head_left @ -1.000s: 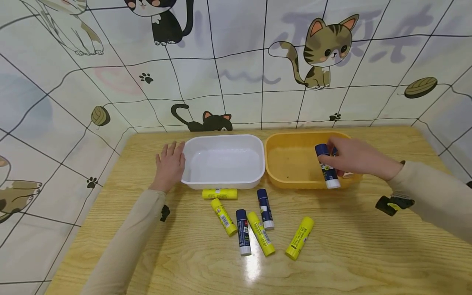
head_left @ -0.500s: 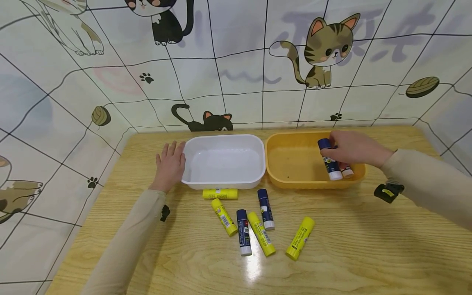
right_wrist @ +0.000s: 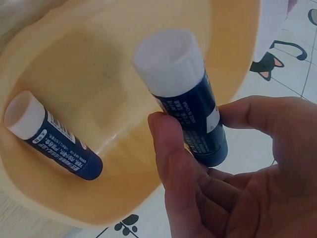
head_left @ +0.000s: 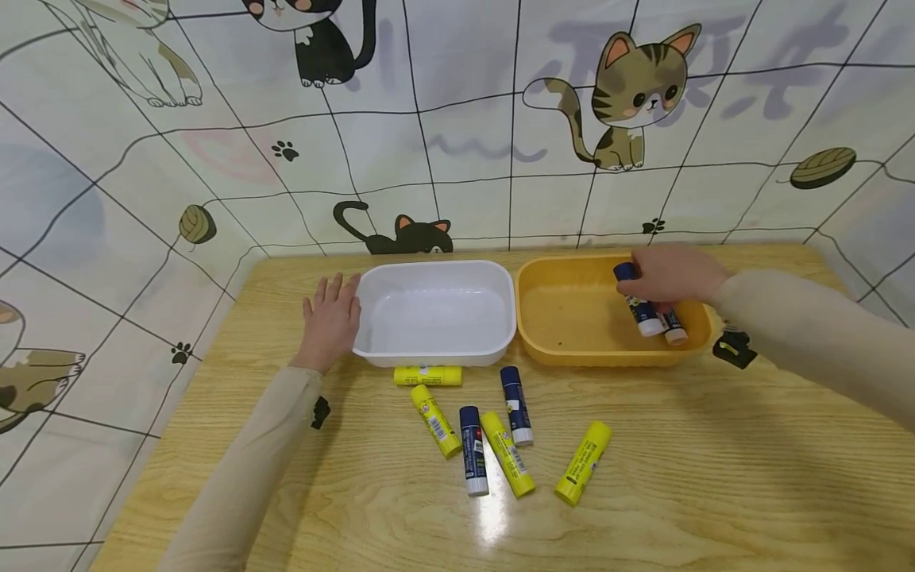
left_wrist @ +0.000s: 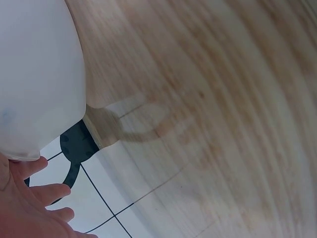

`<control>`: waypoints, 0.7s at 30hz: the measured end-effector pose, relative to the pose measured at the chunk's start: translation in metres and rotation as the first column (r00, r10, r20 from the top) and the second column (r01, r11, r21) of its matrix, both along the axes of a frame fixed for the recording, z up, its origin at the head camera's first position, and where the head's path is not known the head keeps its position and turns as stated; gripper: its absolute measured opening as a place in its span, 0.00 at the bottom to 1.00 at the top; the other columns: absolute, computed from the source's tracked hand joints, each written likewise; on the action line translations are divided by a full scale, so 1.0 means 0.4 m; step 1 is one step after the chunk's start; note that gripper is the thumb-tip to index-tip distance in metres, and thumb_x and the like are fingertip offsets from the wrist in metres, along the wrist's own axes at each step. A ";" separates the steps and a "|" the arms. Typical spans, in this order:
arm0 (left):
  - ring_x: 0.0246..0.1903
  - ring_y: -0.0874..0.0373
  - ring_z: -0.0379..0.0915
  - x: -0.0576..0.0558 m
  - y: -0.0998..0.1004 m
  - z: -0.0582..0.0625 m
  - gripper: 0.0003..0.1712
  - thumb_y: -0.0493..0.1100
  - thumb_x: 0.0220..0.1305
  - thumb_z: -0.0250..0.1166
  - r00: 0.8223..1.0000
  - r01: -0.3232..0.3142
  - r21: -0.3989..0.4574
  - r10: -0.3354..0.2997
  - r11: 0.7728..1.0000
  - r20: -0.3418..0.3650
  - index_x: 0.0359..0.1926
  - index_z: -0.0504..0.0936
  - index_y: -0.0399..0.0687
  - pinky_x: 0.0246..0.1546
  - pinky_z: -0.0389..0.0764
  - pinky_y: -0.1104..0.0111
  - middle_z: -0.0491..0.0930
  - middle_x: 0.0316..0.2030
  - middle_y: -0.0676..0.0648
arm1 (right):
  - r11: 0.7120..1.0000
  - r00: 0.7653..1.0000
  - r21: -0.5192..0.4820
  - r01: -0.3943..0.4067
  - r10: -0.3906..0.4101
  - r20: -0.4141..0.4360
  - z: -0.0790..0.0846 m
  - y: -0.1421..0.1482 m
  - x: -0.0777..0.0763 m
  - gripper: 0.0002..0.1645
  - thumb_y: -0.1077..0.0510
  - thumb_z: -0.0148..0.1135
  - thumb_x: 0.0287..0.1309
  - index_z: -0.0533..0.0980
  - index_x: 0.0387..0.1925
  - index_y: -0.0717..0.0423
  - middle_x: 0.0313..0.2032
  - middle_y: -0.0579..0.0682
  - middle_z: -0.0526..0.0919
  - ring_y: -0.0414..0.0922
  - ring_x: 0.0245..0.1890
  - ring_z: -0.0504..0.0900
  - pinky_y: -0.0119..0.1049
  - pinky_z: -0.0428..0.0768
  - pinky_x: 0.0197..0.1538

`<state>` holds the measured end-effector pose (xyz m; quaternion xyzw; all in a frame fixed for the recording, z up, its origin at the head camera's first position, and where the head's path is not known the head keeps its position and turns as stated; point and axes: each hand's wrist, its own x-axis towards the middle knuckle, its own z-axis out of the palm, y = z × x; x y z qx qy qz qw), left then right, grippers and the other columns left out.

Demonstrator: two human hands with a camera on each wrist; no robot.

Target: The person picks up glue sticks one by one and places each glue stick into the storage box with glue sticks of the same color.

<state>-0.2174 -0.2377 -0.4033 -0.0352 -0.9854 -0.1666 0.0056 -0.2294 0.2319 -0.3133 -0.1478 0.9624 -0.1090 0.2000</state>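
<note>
My right hand (head_left: 675, 274) pinches a dark blue glue stick with a white end (right_wrist: 185, 99) between thumb and fingers, over the right part of the yellow tub (head_left: 572, 318). Inside that tub lies a second blue glue stick (right_wrist: 59, 144), partly behind the held one in the head view. My left hand (head_left: 331, 322) has its fingers straight and spread, touching the left rim of the white tub (head_left: 436, 353). In the left wrist view, the fingers (left_wrist: 49, 193) show beside the white tub's wall (left_wrist: 39, 74).
In front of the tubs lie several yellow glue sticks (head_left: 582, 463) and two blue ones (head_left: 473, 451) on the wooden table (head_left: 679, 477). One yellow stick (head_left: 427, 376) lies close against the white tub's front. A cat-patterned sheet (head_left: 472, 143) rises behind the table.
My right hand has moved back and slightly right with the blue glue stick, deeper over the yellow tub. More of the second blue stick shows. The left hand stays in place.
</note>
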 end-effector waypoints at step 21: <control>0.72 0.35 0.31 0.004 -0.004 0.005 0.29 0.44 0.76 0.37 1.000 -0.003 0.011 0.003 1.000 0.009 0.74 0.54 0.43 0.63 0.34 0.35 0.47 0.72 0.32 | 0.988 0.988 0.157 -0.009 -0.015 0.151 -0.062 -0.039 -0.099 0.20 0.47 0.54 0.62 0.72 0.23 0.59 0.15 0.49 0.79 0.42 0.13 0.80 0.28 0.70 0.17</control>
